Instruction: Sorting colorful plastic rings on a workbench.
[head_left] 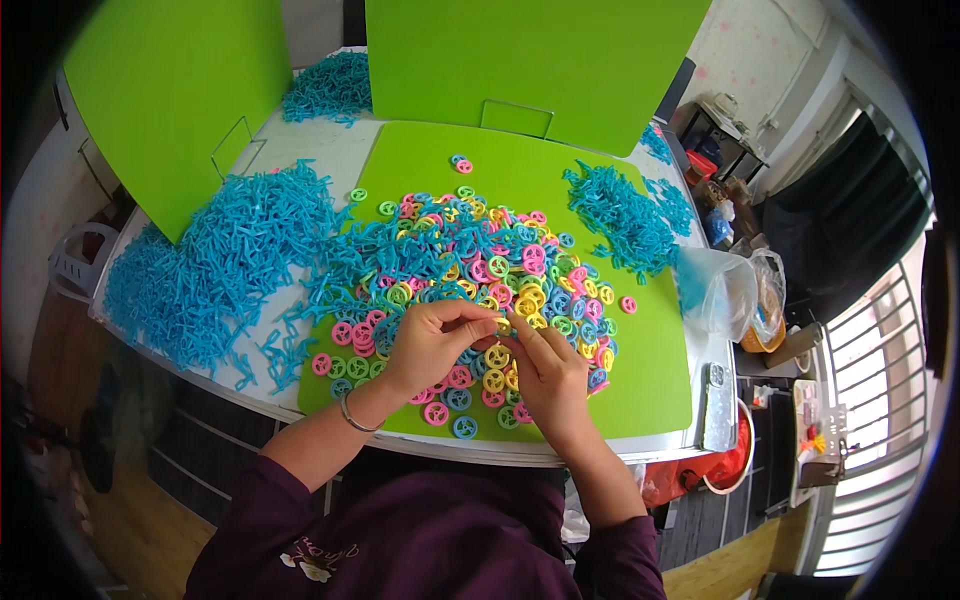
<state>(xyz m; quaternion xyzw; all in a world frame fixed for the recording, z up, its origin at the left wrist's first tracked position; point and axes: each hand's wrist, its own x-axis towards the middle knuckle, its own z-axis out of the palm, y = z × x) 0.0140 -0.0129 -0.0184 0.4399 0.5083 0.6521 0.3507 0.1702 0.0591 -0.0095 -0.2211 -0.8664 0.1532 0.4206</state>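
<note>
The worktop [320, 150] was white, its middle covered by a green mat [640, 380]. Blue plastic pieces [215, 270] lay heaped toward its left edge; coloured wheels [500, 268] lay mid-worktop, mixed with more blue. Above their near side, my left hand [428, 345] and right hand [550, 378] met, each grip pinched on one small piece [503, 324], kind unclear. Judged: this piece in progress, much stock loose; finished count not distinguishable.

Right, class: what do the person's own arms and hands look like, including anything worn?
The left hand and right hand are gloveless. A thin silvery bangle circles the left wrist. The left sleeve and right sleeve are dark purple, both stopping short of the wrists.
</note>
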